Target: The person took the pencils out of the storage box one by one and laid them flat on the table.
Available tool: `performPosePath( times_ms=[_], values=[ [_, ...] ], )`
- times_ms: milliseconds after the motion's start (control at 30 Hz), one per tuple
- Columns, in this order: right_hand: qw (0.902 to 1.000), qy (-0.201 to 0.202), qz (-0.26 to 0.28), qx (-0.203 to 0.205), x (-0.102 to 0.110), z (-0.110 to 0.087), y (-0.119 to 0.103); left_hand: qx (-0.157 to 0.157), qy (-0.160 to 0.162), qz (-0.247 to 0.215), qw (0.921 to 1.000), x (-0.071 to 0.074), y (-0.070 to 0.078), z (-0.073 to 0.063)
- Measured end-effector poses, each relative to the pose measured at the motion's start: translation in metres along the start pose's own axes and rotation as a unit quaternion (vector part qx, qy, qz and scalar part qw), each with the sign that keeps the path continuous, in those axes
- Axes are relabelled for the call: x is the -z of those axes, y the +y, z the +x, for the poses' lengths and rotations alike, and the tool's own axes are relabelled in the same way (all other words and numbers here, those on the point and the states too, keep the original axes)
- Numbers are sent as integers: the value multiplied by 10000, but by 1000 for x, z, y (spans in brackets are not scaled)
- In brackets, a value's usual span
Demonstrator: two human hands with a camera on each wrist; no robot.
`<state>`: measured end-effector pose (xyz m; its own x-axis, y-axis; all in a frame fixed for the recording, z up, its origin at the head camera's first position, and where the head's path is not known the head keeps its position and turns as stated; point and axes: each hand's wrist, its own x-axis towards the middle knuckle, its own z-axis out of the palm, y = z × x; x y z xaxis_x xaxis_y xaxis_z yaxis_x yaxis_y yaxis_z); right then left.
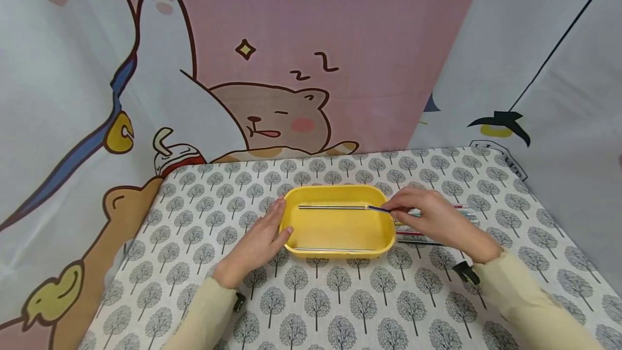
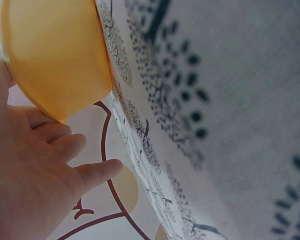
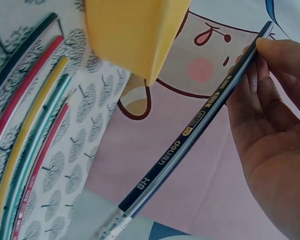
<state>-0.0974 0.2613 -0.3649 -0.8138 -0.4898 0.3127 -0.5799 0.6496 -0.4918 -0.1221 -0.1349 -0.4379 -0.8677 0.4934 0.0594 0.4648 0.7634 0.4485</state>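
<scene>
A yellow tray (image 1: pixel 340 231) lies on the cloth. My left hand (image 1: pixel 259 242) grips its left end, thumb over the rim and fingers along the outer wall (image 2: pixel 55 55). At the tray's right end, my right hand (image 1: pixel 427 215) pinches a dark blue and silver striped pencil (image 3: pixel 190 127) near one end; its silver end piece points away from the fingers. Inside the tray, a slim silver-and-dark length (image 1: pixel 332 207) runs left in line with it; I cannot tell whether it is another pencil. A thin pale stick (image 1: pixel 335 249) lies along the near wall.
Several pencils lie side by side right of the tray, partly under my right hand, among them a red one (image 3: pixel 27 90), a yellow one (image 3: pixel 30 145) and a black one (image 1: pixel 420 242). Tree-print cloth (image 1: pixel 316 301) covers the table. A cartoon-print curtain (image 1: pixel 389 42) hangs behind.
</scene>
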Motion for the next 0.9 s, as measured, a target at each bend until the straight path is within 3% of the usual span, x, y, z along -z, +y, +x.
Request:
performPosePath(
  times_ms=[733,900],
  values=[
    [9988,157,-451,-99,2,-41,18,1,29,-51,10000,1,1,0],
    [9987,-7,-371,-342,3,-50,22,5,36,-40,10000,1,1,0]
  ],
)
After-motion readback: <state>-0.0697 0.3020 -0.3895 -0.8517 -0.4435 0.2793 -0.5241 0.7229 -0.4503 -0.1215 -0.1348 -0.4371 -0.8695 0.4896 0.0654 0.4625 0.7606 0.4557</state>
